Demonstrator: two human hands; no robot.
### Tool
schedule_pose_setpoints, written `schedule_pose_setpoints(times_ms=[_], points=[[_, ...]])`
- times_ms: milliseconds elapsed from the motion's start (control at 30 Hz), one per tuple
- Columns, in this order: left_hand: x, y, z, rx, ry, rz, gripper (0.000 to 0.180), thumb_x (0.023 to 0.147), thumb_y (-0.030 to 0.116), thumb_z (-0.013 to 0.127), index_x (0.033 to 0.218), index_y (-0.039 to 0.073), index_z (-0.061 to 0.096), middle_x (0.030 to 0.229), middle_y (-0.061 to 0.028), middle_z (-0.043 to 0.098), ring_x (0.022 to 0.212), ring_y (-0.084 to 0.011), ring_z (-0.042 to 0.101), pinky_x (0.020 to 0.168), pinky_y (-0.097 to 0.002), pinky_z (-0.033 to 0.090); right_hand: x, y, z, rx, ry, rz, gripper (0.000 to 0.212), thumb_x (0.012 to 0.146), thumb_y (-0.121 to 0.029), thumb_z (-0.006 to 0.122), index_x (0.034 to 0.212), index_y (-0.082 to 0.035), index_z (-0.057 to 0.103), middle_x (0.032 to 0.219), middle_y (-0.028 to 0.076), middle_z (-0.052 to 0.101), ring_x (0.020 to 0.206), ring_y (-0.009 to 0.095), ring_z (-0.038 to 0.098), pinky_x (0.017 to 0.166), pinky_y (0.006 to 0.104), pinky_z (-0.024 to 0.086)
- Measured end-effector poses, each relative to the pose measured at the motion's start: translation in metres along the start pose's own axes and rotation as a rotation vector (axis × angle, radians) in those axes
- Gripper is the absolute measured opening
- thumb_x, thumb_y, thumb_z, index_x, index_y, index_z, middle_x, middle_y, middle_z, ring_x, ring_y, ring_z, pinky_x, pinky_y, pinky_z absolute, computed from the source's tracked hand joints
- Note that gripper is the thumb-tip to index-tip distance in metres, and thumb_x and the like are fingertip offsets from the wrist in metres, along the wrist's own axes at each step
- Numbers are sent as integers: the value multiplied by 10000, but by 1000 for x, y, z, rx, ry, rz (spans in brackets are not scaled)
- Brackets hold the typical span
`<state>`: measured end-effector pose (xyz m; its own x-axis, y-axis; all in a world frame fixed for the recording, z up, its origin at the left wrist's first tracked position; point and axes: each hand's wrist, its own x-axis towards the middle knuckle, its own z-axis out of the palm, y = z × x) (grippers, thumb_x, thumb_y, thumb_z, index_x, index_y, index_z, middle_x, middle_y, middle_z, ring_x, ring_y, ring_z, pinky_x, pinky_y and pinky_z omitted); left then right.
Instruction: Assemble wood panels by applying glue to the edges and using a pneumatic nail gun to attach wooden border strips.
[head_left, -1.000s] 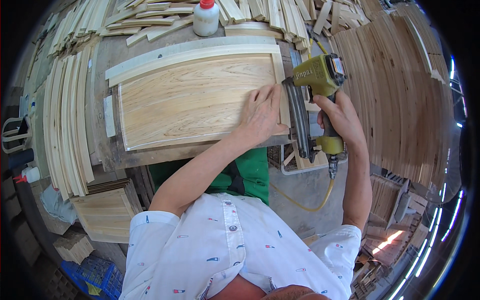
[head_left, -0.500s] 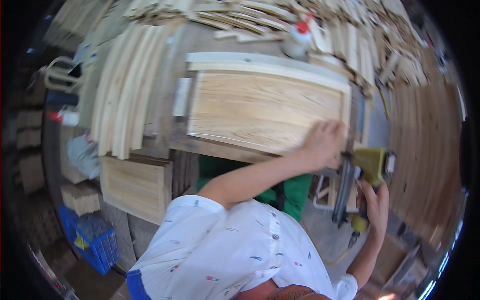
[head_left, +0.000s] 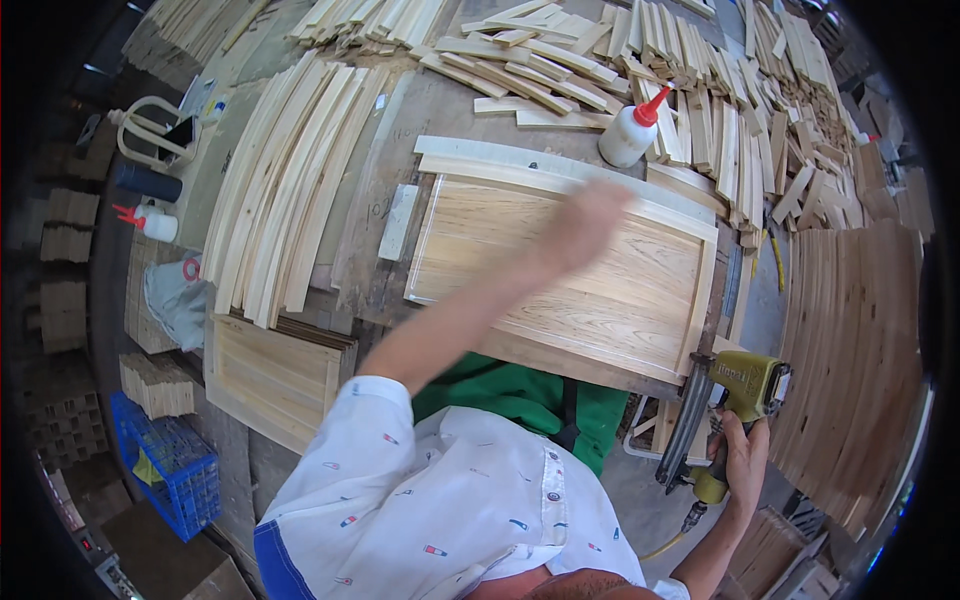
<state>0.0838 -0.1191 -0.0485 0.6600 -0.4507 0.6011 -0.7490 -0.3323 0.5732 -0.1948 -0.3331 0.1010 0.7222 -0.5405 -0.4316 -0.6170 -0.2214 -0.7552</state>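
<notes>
My left hand (head_left: 585,228) is smeared by motion above the far part of a framed wooden panel (head_left: 600,300) on the bench; its fingers cannot be made out. Pale strips edge the panel at the back and the right, and a thin white line runs down its left side. A white glue bottle with a red nozzle (head_left: 628,136) stands just behind the panel. At the bench's right front corner, my right hand (head_left: 745,455) is wrapped round the handle of an olive-green pneumatic nail gun (head_left: 745,382), its hose trailing down from the grip.
Long wooden strips (head_left: 285,180) lie to the left, with short offcuts (head_left: 540,65) heaped at the back. Stacked boards (head_left: 850,350) stand at the right. Finished-looking panels (head_left: 275,375) lean at front left, near a blue crate (head_left: 190,490). Another glue bottle (head_left: 155,224) lies at the left.
My left hand has moved from the panel's right front corner, away and to the left, toward its far edge. The nail gun stays in my right hand at nearly the same place.
</notes>
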Motion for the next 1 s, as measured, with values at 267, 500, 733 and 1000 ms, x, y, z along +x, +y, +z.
schedule_pose_setpoints(times_ms=[267, 500, 733, 1000], points=[[49, -118, -72, 482, -195, -82, 228, 783, 66, 671, 1009, 46, 687, 988, -110, 654, 971, -309, 589, 862, -414, 477, -3, 6, 1, 40, 41, 16, 205, 940, -144, 581, 1013, 32, 506, 822, 80, 580, 517, 106, 525, 454, 250, 418], [73, -109, -65, 581, -419, -208, 240, 790, 169, 681, 980, 26, 651, 1037, -149, 606, 1043, -334, 553, 902, -423, 460, -6, 9, 7, 14, 56, -27, 214, 941, -157, 590, 998, 34, 512, 784, 66, 579, 517, 106, 529, 451, 250, 416], [67, -104, -113, 620, -469, -214, 302, 732, 159, 698, 975, 14, 595, 987, -177, 608, 998, -335, 575, 866, -436, 473, -8, 15, 7, 24, 45, -2, 209, 942, -158, 586, 1003, 31, 520, 799, 71, 583, 528, 106, 531, 457, 246, 416], [-11, -66, -188, 507, -326, -209, 274, 754, 122, 701, 956, 19, 547, 928, -142, 574, 929, -326, 564, 810, -413, 457, -6, 18, 7, 46, 59, -21, 237, 947, -172, 590, 1050, 31, 525, 846, 71, 598, 538, 98, 515, 471, 245, 417]])
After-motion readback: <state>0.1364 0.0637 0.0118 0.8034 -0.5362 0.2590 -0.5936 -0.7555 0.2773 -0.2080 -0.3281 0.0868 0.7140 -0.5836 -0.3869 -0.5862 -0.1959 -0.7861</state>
